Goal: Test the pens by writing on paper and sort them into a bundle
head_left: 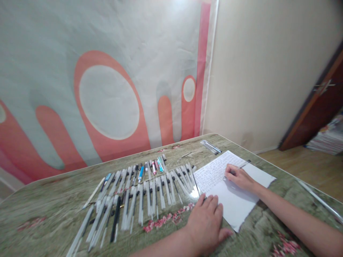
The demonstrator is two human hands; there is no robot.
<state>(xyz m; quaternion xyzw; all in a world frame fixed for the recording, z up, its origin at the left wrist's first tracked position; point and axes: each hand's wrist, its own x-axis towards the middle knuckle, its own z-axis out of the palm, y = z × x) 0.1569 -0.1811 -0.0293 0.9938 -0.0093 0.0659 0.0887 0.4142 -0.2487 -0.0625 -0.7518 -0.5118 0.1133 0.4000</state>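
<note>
A white sheet of paper [227, 205] lies on the table, its left and upper part covered with lines of handwriting. My right hand [239, 177] rests on the sheet, fingers closed around a dark pen [245, 164] whose end sticks out to the upper right. The pen's tip is hidden by the fingers. My left hand [205, 223] lies flat, palm down, over the sheet's lower left edge with its fingers stretched out. Just beyond its fingertips a thin dark pen [196, 182] lies along the paper's left edge.
Many clear-barrelled pens [140, 203] lie in two rows left of the paper, with coloured ones [141, 174] among them. A small bundle of pens [210, 146] sits near the far corner. A long pale rod [320, 199] lies along the right edge of the patterned table [50, 200].
</note>
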